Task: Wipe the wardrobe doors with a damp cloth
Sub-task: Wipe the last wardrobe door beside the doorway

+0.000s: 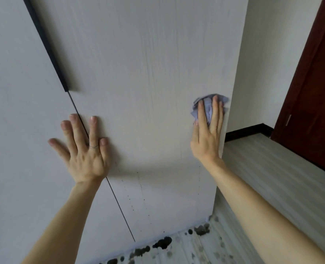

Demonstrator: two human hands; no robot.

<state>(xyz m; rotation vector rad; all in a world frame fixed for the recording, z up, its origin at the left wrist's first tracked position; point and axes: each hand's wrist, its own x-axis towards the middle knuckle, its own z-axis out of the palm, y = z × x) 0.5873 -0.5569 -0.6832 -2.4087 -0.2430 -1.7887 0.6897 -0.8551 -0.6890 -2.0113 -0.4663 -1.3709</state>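
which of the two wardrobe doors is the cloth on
The right-hand door, not the left door: the right hand presses the purple cloth near its outer edge.

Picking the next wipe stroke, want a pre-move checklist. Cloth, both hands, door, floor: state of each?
1. Cloth pressed to the right door under the right hand: ok.
2. Left hand flat across the seam, bracing: ok.
3. Doors shut, seam narrow and even: ok.
4. Room for a stroke to the right: not ok, the cloth is at the door's right edge.
5. Lower door clean: not ok, drip marks run down it.
6. Cloth damp enough: cannot tell.
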